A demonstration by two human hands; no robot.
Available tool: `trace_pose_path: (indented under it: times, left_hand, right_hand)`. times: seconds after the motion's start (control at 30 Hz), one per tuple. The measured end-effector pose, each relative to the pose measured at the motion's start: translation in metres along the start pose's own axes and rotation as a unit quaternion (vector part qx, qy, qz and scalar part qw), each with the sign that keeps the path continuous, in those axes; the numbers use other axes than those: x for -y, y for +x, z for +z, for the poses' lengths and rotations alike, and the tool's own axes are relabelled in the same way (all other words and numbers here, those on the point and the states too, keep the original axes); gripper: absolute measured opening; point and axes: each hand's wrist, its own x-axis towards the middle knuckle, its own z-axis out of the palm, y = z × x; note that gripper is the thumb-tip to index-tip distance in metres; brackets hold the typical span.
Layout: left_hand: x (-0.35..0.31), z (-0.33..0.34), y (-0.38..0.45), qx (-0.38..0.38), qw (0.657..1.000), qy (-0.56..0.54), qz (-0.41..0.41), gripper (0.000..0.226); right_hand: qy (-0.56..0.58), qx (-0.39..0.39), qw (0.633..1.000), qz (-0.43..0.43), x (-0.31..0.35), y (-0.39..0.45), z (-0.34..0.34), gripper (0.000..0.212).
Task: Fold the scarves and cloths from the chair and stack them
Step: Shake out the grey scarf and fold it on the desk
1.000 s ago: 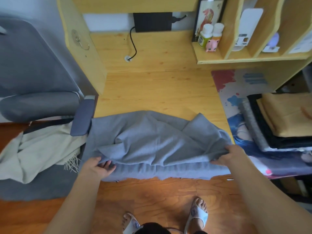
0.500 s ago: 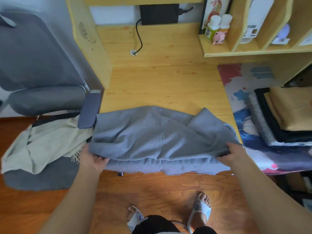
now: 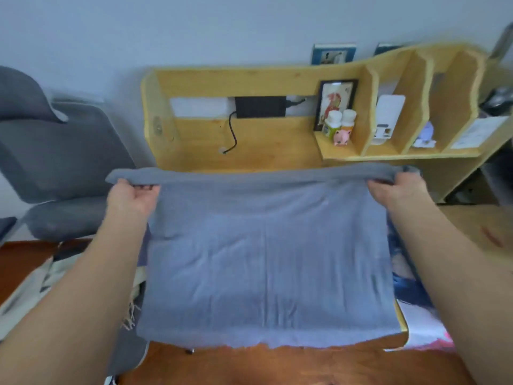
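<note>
A grey-blue cloth (image 3: pixel 263 259) hangs spread out in front of me, held up by its top edge above the wooden desk (image 3: pixel 266 140). My left hand (image 3: pixel 130 197) grips the top left corner and my right hand (image 3: pixel 397 190) grips the top right corner. The cloth's lower edge hangs near the desk's front edge and hides most of the desktop. A cream fringed scarf (image 3: pixel 30 290) lies on the grey chair (image 3: pixel 55 162) at the left. The folded stack at the right is hidden behind my right arm.
The desk's shelf unit (image 3: pixel 402 107) holds a framed picture (image 3: pixel 334 102), two small bottles (image 3: pixel 338 123) and a pink figure. A black box with a cable (image 3: pixel 261 107) hangs at the back. A printed mat (image 3: pixel 416 323) covers the desk's right side. Wooden floor lies below.
Both hands have lifted the grey-blue cloth off the desk and raised it, so it now hangs flat and stretched between them. My head has tilted up.
</note>
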Motion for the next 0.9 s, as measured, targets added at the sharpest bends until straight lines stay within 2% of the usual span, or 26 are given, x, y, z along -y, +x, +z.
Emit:
trace_pose_path:
  times: [0.03,0.07,0.1,0.13,0.17,0.2,0.23,0.27,0.3,0.4,0.47,0.5,0.53,0.57,0.6,0.63,0.67,0.7,0.73,0.77,0.8,0.9]
  left_hand:
    - [-0.004,0.022,0.001,0.01,1.0,-0.002,0.009,0.041]
    - [-0.007,0.04,0.002,0.017,1.0,-0.001,0.016,0.038]
    - [-0.012,0.062,0.001,0.021,0.999,0.008,0.026,0.038]
    - [-0.015,0.076,-0.001,0.031,0.999,0.014,0.034,0.04]
    - [-0.021,0.093,-0.003,0.038,0.998,0.016,0.045,0.042]
    - [-0.027,0.106,-0.004,0.042,0.997,0.016,0.058,0.042]
    - [-0.033,0.12,-0.003,0.049,0.997,0.015,0.065,0.041]
    - [-0.039,0.133,-0.002,0.064,0.995,0.012,0.073,0.039]
    - [-0.045,0.149,-0.001,0.078,0.994,0.011,0.079,0.037]
    - [-0.061,0.194,0.011,0.099,0.99,0.003,0.099,0.04]
    - [-0.073,0.232,0.02,0.131,0.986,0.014,0.107,0.046]
    - [-0.081,0.256,0.025,0.145,0.983,0.023,0.107,0.047]
    - [-0.088,0.277,0.029,0.157,0.981,0.026,0.109,0.047]
    - [-0.094,0.296,0.03,0.168,0.979,0.028,0.111,0.047]
    - [-0.103,0.319,0.03,0.181,0.977,0.025,0.115,0.048]
    - [-0.109,0.337,0.029,0.192,0.974,0.022,0.118,0.049]
    - [-0.118,0.356,0.027,0.206,0.97,0.012,0.127,0.05]
    - [-0.125,0.371,0.026,0.218,0.967,-0.001,0.135,0.05]
    - [-0.131,0.383,0.025,0.23,0.963,-0.007,0.137,0.051]
    - [-0.136,0.394,0.023,0.243,0.961,-0.01,0.134,0.052]
    - [-0.139,0.4,0.021,0.248,0.96,-0.011,0.131,0.053]
    - [-0.134,0.393,0.019,0.244,0.963,-0.003,0.116,0.052]
  right_hand:
    - [-0.063,0.008,0.998,-0.001,0.01,-0.01,0.018,0.028]
    - [-0.137,0.022,0.99,0.012,0.019,-0.018,0.028,0.054]
    - [-0.245,0.023,0.969,-0.024,0.023,-0.022,0.041,0.08]
    - [-0.306,0.025,0.95,-0.064,0.026,-0.019,0.052,0.09]
    - [-0.279,0.05,0.955,-0.088,0.033,-0.031,0.069,0.084]
    - [-0.139,0.055,0.985,-0.092,0.039,-0.034,0.082,0.066]
    - [0.023,0.085,0.993,-0.077,0.047,-0.027,0.099,0.036]
    - [0.165,0.083,0.983,-0.024,0.056,-0.02,0.113,0.013]
    - [0.206,0.092,0.974,0.017,0.064,-0.016,0.136,0.013]
    - [0.1,0.099,0.99,-0.026,0.079,0.0,0.19,0.024]
    - [0.117,0.127,0.984,-0.047,0.092,0.021,0.222,0.029]
    - [0.088,0.125,0.985,-0.075,0.099,0.02,0.241,0.031]
    - [0.024,0.116,0.987,-0.111,0.106,0.017,0.253,0.029]
    - [-0.029,0.14,0.982,-0.122,0.112,0.009,0.262,0.034]
    - [-0.168,0.147,0.963,-0.153,0.117,-0.004,0.28,0.061]
    - [-0.219,0.131,0.952,-0.171,0.123,-0.007,0.295,0.078]
    - [-0.155,0.174,0.959,-0.16,0.131,-0.011,0.316,0.072]
    - [-0.052,0.223,0.956,-0.182,0.139,-0.014,0.327,0.048]
    - [0.023,0.232,0.959,-0.162,0.153,-0.007,0.34,0.021]
    - [0.079,0.227,0.96,-0.144,0.167,0.001,0.355,0.013]
    - [0.097,0.214,0.961,-0.145,0.175,-0.002,0.364,0.015]
    - [0.048,0.194,0.962,-0.184,0.167,-0.017,0.35,0.028]
